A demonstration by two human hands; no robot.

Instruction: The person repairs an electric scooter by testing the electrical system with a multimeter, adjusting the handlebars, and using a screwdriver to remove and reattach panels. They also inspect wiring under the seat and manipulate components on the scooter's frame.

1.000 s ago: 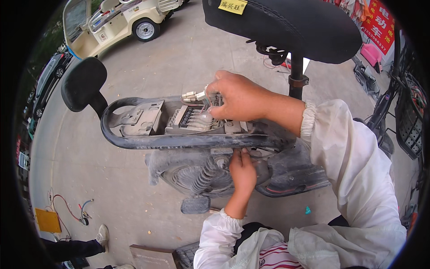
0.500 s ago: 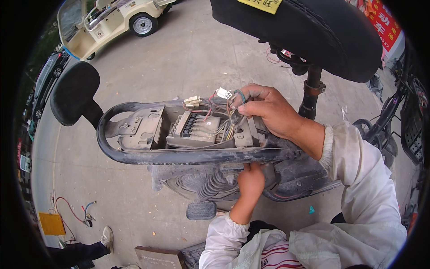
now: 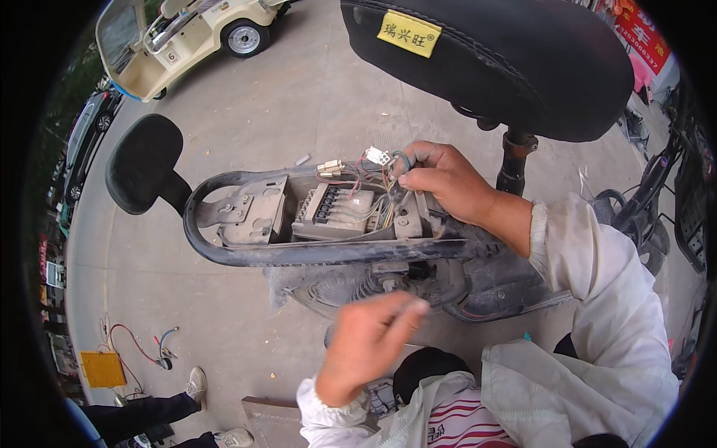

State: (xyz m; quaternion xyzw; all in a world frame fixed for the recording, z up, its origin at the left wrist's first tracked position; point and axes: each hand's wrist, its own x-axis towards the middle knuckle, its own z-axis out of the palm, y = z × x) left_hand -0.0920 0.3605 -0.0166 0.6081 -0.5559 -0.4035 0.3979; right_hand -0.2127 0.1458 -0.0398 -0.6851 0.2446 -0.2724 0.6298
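Note:
The electric scooter's long open seat compartment (image 3: pixel 280 257) lies across the middle, with a dusty controller box (image 3: pixel 332 213) inside. My right hand (image 3: pixel 452 183) is closed at the compartment's right end, pinching thin wires (image 3: pixel 404 160) between thumb and fingers. Beside its fingertips a white plug connector (image 3: pixel 378 156) sticks up from the bundle. Further left, cream connectors (image 3: pixel 329 169) rest on the far rim. My left hand (image 3: pixel 366 340) is in front of the scooter's near side, apart from it. Its fingers are curled and its fingertips blurred; whatever they hold, if anything, is hidden.
A black saddle (image 3: pixel 493 67) on its post (image 3: pixel 515 160) stands tilted up at the far right. At the left end is a padded backrest (image 3: pixel 146 163). A cream vehicle (image 3: pixel 187 45), a yellow board (image 3: pixel 103 369), hoses (image 3: pixel 138 343) and a person's shoe (image 3: pixel 196 387) are around.
My left hand has come out from beneath the scooter's near side and moved toward me and left. My right hand keeps its pinch on the wires. The view has shifted slightly.

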